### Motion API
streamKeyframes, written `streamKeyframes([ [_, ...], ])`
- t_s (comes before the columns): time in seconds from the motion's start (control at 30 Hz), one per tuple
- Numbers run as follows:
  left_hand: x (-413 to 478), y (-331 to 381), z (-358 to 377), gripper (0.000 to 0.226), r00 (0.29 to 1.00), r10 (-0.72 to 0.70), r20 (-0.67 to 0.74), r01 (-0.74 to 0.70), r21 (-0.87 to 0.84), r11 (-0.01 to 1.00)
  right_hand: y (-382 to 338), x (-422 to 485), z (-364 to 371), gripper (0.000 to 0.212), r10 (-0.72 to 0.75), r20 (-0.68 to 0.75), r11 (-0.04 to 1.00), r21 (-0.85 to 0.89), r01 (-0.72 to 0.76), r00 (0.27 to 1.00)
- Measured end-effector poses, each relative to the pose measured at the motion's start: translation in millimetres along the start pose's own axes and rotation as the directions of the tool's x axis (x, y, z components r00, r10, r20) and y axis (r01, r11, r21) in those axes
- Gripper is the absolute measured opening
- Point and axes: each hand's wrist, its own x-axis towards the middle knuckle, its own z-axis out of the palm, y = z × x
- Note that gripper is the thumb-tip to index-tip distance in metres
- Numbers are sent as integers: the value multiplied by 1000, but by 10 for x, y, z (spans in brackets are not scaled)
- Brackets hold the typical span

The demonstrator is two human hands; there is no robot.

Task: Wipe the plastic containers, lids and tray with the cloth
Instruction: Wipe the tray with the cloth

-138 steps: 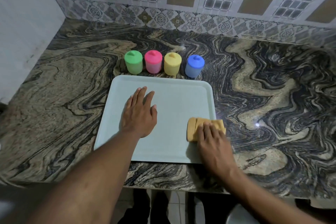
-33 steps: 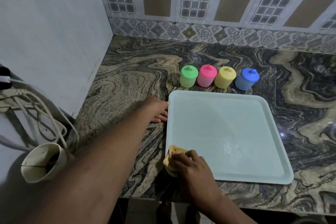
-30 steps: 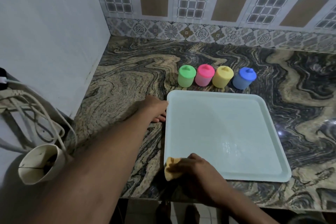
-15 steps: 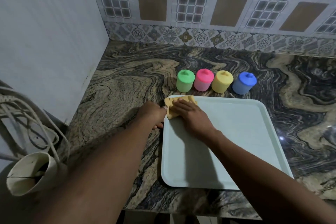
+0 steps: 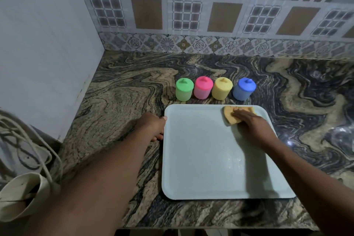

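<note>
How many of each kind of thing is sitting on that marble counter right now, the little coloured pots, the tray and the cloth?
Lidded plastic containers: 4, namely green, pink, yellow and blue
Tray: 1
Cloth: 1, under the right hand
Total: 6

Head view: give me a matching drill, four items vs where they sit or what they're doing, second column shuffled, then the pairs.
Column 1
1. cloth
2. left hand
3. blue container
4. green container

Column 2
A. left end of the row of four
B. on the tray's far right corner, under the right hand
C. against the tray's left edge
D. right end of the row

Pairs: 1-B, 2-C, 3-D, 4-A
</note>
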Motion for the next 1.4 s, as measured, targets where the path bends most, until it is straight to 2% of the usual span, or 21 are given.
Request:
streamKeyframes([
  [0.1, -12, 1, -14, 29, 1000, -7, 0, 7, -1, 1000, 163, -46, -70, 49, 88, -21, 996, -21, -88, 996],
  [0.17, -21, 3, -8, 30, 1000, -14, -5, 14, 0, 1000, 97, -18, -84, 44, 153, -46, 988, 36, -151, 987],
  [0.23, -35, 17, -12, 36, 999, -40, 7, 41, -18, 999, -24, -6, -103, 45, 189, -132, 978, 114, -175, 973],
  [0.3, -86, 40, -8, 41, 998, -61, 19, 61, -13, 998, -80, -35, -121, 48, 201, -228, 978, 109, -180, 953],
  [0.33, -149, 48, 20, 41, 998, -43, -39, 45, 45, 998, -91, -68, -106, 49, 208, -241, 977, 95, -190, 948],
  [0.37, -206, 34, 76, 40, 987, 30, -159, 2, 196, 981, -98, -114, -63, 48, 207, -231, 978, 87, -192, 951],
  [0.4, -250, 16, 169, 38, 933, 194, -302, -54, 415, 908, -118, -162, 1, 45, 204, -209, 979, 68, -194, 957],
  [0.43, -316, 27, 298, 40, 848, 398, -350, -121, 603, 788, -146, -208, 78, 42, 191, -192, 981, 47, -186, 963],
  [0.47, -409, 51, 449, 46, 768, 571, -289, -220, 718, 660, -177, -238, 162, 39, 192, -189, 981, 27, -190, 963],
  [0.5, -495, 91, 607, 54, 722, 674, -156, -354, 753, 555, -193, -255, 242, 37, 196, -190, 980, 11, -198, 962],
  [0.53, -538, 157, 767, 62, 712, 702, 8, -483, 732, 481, -195, -242, 265, 36, 218, -190, 975, 1, -221, 957],
  [0.6, -580, 284, 1017, 71, 709, 649, 276, -622, 679, 391, -194, -160, 215, 40, 255, -144, 966, -1, -258, 956],
  [0.63, -579, 322, 1107, 72, 715, 600, 358, -642, 676, 362, -163, -127, 173, 42, 259, -110, 965, -15, -263, 959],
  [0.7, -539, 308, 1188, 70, 743, 520, 421, -630, 703, 331, -136, -104, 76, 42, 226, -18, 972, -64, -226, 974],
  [0.83, -470, 353, 1222, 69, 774, 430, 464, -613, 718, 329, 34, -138, -127, 37, 214, 93, 960, -204, -192, 972],
  [0.93, -460, 422, 1252, 70, 790, 395, 468, -601, 718, 351, 176, -241, -222, 29, 244, 101, 940, -268, -210, 965],
  [1.0, -464, 418, 1265, 70, 795, 381, 472, -598, 716, 360, 202, -376, -207, 27, 209, 82, 919, -358, -167, 974],
  [1.13, -456, 385, 1263, 70, 798, 384, 464, -593, 719, 362, 141, -696, -48, 38, 213, 31, 864, -472, -173, 977],
  [1.23, -442, 380, 1282, 70, 797, 393, 458, -592, 723, 356, -8, -1019, 36, 43, 285, 18, 853, -461, -245, 958],
  [1.37, -446, 380, 1289, 70, 794, 394, 462, -596, 720, 356, -231, -1622, 70, 63, 343, 9, 861, -404, -310, 939],
  [1.4, -449, 383, 1285, 70, 793, 394, 464, -597, 718, 357, -309, -1760, 38, 68, 347, 44, 868, -393, -303, 937],
])
